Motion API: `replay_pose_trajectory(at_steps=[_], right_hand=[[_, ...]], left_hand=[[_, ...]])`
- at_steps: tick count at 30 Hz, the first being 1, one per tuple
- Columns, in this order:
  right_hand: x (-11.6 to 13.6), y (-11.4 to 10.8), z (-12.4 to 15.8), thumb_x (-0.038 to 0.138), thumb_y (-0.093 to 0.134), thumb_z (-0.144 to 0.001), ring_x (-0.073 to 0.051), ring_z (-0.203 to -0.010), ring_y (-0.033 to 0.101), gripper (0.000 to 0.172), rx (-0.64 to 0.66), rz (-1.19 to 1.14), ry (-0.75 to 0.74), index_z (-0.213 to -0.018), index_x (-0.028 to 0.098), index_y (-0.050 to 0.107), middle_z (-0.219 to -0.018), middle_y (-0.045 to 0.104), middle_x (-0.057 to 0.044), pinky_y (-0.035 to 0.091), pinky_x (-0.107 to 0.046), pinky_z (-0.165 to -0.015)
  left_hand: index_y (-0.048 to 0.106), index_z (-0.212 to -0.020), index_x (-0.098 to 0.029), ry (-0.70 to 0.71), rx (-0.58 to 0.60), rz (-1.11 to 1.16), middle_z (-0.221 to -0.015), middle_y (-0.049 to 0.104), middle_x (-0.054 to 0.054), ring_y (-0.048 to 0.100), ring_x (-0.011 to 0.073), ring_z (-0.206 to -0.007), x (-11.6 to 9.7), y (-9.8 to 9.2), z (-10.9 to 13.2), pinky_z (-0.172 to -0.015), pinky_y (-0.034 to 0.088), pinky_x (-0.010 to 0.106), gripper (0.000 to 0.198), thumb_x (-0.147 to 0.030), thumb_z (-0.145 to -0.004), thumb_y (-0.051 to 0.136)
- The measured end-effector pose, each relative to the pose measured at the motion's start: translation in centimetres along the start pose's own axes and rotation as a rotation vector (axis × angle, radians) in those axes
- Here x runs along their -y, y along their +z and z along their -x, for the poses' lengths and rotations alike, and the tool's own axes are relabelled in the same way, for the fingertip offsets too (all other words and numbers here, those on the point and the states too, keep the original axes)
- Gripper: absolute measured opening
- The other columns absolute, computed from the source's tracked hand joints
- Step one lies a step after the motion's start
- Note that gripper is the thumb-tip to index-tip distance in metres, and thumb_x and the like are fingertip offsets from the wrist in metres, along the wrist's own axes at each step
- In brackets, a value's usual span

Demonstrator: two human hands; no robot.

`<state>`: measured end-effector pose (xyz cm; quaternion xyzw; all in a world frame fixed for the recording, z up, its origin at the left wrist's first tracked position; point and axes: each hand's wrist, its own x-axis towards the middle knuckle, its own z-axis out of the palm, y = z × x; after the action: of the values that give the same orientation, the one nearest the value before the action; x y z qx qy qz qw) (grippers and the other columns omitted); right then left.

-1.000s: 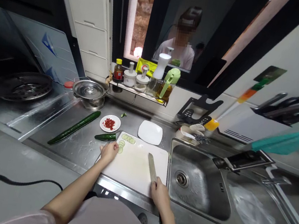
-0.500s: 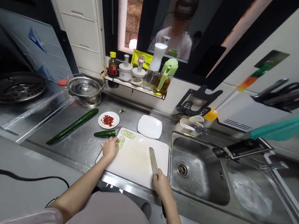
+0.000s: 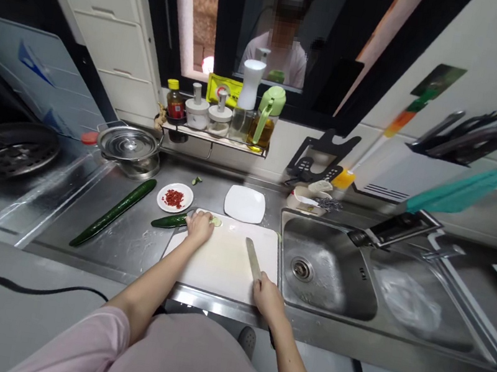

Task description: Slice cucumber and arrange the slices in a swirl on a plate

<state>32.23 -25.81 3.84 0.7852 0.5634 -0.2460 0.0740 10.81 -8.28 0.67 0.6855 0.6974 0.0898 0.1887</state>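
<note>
My left hand (image 3: 199, 226) is at the upper left of the white cutting board (image 3: 224, 264). Its fingers are curled over thin cucumber slices (image 3: 216, 222), mostly hiding them; a few pale rounds show at the fingertips. Just left of this hand lies a cut piece of cucumber (image 3: 170, 221), its end at the board's edge. My right hand (image 3: 267, 296) is wrapped round the handle of a kitchen knife (image 3: 253, 258). The blade points up and leftward over the right part of the board. A long whole cucumber (image 3: 115, 212) rests on the steel counter farther left.
Behind the board are a small plate of chopped red chili (image 3: 174, 198) and a white square plate (image 3: 244, 204). A lidded steel pot (image 3: 130, 151) stands at the back left. The sink (image 3: 330, 268) adjoins the board's right side. Bottles (image 3: 266, 119) line a wall rack.
My left hand has moved forward and right, from beside the slices to over them, covering most. The knife stays in my right hand in nearly the same place. The view has shifted slightly.
</note>
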Motion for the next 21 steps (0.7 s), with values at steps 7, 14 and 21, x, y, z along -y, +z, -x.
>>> replay_pose_trajectory(at_steps=[7, 14, 21], right_hand=[[0.8, -0.3, 0.5, 0.026, 0.031, -0.095, -0.024, -0.095, 0.065, 0.031, 0.011, 0.021, 0.038, -0.116, 0.018, 0.052, -0.102, 0.069, -0.015, 0.038, -0.029, -0.071], [0.7, 0.2, 0.3, 0.028, 0.031, -0.095, -0.022, -0.097, 0.064, 0.032, 0.003, 0.01, 0.034, -0.118, 0.017, 0.051, -0.104, 0.068, -0.014, 0.039, -0.028, -0.074], [0.5, 0.3, 0.2, 0.027, 0.03, -0.095, -0.021, -0.095, 0.064, 0.031, -0.003, 0.008, 0.023, -0.115, 0.017, 0.052, -0.102, 0.069, -0.013, 0.038, -0.028, -0.072]], left_hand=[[0.065, -0.103, -0.023, 0.014, 0.033, -0.049, -0.116, 0.063, 0.011, 0.048, 0.0289, -0.113, -0.2, 0.5, -1.2, -0.091, 0.027, 0.041, 0.024, -0.032, -0.083, 0.054], [0.064, -0.098, -0.024, 0.01, 0.053, 0.035, -0.108, 0.067, 0.007, 0.052, 0.0257, -0.109, -0.4, 0.3, -1.8, -0.088, 0.029, 0.037, 0.021, -0.019, -0.081, 0.053], [0.064, -0.098, -0.025, 0.03, 0.137, 0.242, -0.099, 0.071, 0.003, 0.06, 0.0198, -0.097, -0.8, 0.2, -1.7, -0.089, 0.035, 0.035, 0.017, -0.026, -0.082, 0.056]])
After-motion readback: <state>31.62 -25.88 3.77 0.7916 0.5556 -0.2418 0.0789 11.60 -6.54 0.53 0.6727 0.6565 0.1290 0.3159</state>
